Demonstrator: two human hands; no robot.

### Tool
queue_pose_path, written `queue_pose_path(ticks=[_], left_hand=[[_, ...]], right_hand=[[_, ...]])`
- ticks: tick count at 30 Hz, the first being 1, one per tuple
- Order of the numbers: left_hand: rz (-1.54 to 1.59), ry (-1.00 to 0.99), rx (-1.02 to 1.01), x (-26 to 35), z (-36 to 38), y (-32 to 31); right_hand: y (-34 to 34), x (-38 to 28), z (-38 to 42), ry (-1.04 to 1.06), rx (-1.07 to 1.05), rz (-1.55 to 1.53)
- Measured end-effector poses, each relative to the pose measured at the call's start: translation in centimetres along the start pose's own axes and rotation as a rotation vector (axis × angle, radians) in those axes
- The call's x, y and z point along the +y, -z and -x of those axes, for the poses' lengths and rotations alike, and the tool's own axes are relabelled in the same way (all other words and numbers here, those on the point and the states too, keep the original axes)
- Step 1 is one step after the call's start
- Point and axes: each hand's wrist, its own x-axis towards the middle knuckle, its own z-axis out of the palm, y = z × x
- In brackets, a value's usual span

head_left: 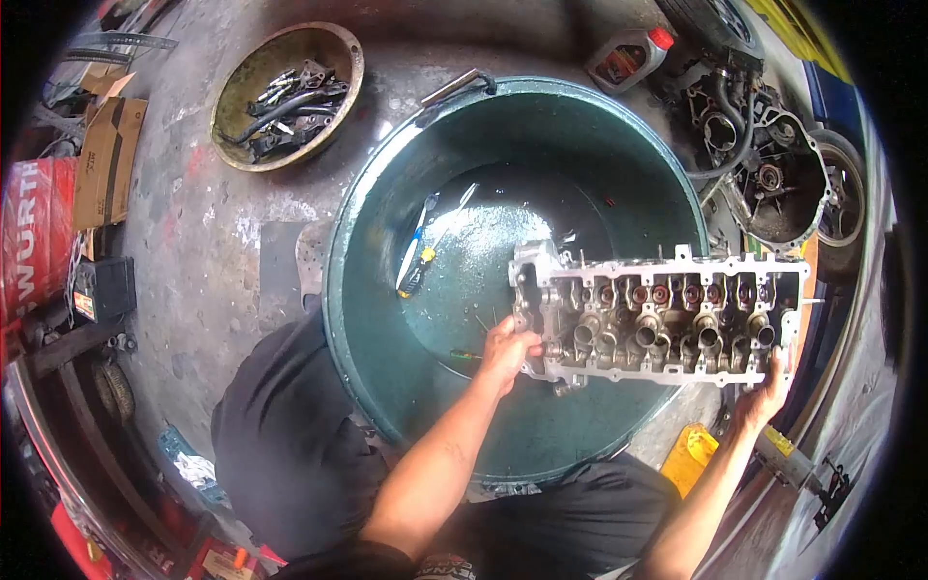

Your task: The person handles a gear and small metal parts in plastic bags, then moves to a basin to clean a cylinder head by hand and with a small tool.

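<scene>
Head view: above the tub's (372,280) right side, your left hand (507,356) and right hand (769,392) grip opposite ends of a cylinder head (661,323), likely heavy, rigid, perhaps slick, best held by those ends.

We look down on a grey floor (184,261), scuffed, with pale patches and faint red marks. On it stands the large green tub (580,126). Beyond the tub, to its left, we see a wide brownish bowl (240,82), near but apart. A grey bottle (619,66) with a red cap is beyond its far right rim. Right of the tub we make out a metal casing (768,208); we cannot tell whether it touches the floor. A yellow object (691,459) lies near the tub's right side, closer to us.
</scene>
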Motion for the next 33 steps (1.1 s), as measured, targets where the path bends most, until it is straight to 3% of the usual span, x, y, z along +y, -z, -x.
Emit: queue_pose_path(ticks=[4,8,12,14,16,18,21,22,26,30,32,33], left_hand=[[-0.029,-0.138,-0.004,2.9,3.2,0.4],[-0.065,-0.298,-0.063,7.9,8.6,-0.5],[-0.137,-0.462,-0.168,11.4,13.9,-2.7],[-0.114,-0.541,-0.238,11.4,14.8,-3.8],[-0.075,-0.489,-0.282,12.0,16.0,-4.3],[0.010,-0.479,-0.346,11.7,16.6,-4.5],[-0.056,-0.429,-0.340,11.8,17.4,-4.3],[-0.060,-0.430,-0.324,11.6,17.5,-4.2],[0.004,-0.455,-0.395,10.2,18.1,-4.6],[-0.044,-0.554,-0.417,9.4,19.8,-6.0],[-0.064,-0.570,-0.411,8.1,20.2,-6.9],[-0.035,-0.545,-0.414,8.0,20.8,-7.2]], right_hand=[[4.2,4.3,-3.4,-0.232,-0.039,-0.269],[3.8,5.7,-3.2,-0.377,-0.293,-0.448],[4.1,8.2,-3.9,-0.484,-0.081,-0.393],[5.0,9.5,-5.0,-0.568,-0.127,-0.402],[4.6,9.7,-4.8,-0.557,-0.083,-0.400],[5.0,9.7,-4.2,-0.562,0.063,-0.294],[3.8,7.7,-1.3,-0.499,0.500,-0.129],[4.3,7.1,-1.0,-0.509,0.497,-0.125],[6.1,4.8,-0.1,-0.467,0.414,-0.048],[0.3,-3.4,9.8,0.019,0.152,0.189],[-0.1,-3.0,15.6,0.003,-0.038,0.421],[-1.3,-2.8,18.6,-0.104,-0.091,0.350]])
